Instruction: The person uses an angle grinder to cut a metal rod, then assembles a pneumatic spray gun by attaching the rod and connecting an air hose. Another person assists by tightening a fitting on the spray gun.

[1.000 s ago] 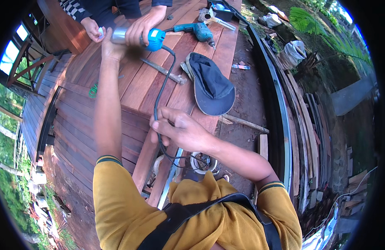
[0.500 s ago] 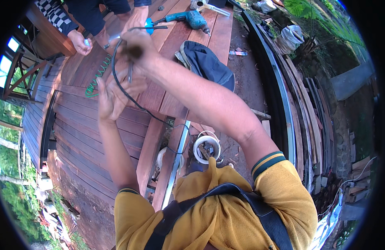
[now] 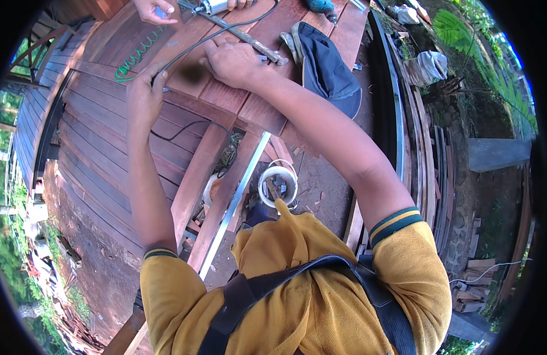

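Note:
My left hand [image 3: 144, 94] is closed around a thin dark power cord [image 3: 191, 52], its thumb pressed against it. From there the cord arcs across the boards toward a silver power tool [image 3: 217, 6] at the top edge, gripped by another person's hand [image 3: 243, 3]. Over the wooden boards [image 3: 226, 100], my right hand [image 3: 231, 64] is palm down, fingers loosely bent and apart near the cord, with nothing visible in them. Just beyond it lies a long metal bar-like tool [image 3: 250, 41]. That person's other hand [image 3: 156, 10] pinches a small bluish piece.
A dark cloth bag or cap [image 3: 327, 71] and a teal drill [image 3: 324, 9] lie on the boards to the right. Green coiled hose [image 3: 140, 56] rests at the left. Below the board ends stands a white bucket [image 3: 263, 188] with scraps, beside a long metal-edged beam [image 3: 235, 201].
My view has shifted. My right hand has come away from the other person's hands, down over the boards. My left hand, spread before, is now closed on the cord.

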The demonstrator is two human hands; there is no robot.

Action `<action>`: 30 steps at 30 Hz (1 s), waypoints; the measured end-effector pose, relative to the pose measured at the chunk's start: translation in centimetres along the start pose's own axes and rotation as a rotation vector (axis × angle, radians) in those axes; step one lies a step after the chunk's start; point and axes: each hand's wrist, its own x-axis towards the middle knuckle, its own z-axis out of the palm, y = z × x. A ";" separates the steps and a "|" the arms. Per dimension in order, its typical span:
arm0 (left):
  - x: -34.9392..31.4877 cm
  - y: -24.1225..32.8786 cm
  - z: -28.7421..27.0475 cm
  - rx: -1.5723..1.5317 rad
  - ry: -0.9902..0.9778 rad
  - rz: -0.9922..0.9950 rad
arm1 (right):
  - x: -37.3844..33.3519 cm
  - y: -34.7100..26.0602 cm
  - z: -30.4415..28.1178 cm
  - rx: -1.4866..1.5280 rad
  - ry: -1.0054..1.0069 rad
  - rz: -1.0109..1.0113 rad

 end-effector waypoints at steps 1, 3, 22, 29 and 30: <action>-0.8 0.1 1.2 0.003 0.049 0.039 | -0.3 0.2 0.3 0.003 0.035 -0.038; -2.8 0.1 2.5 -0.072 -0.018 -0.173 | -0.8 0.4 0.5 -0.034 0.092 -0.104; -58.7 12.0 29.8 -0.735 0.457 -1.593 | -52.0 10.5 -14.3 0.782 -0.826 -0.040; -68.0 25.2 41.0 -0.626 -0.176 -1.861 | -72.1 22.2 -18.7 0.398 -1.164 0.373; -67.1 25.6 42.3 -0.615 -0.283 -1.818 | -72.9 23.6 -19.2 0.363 -1.204 0.388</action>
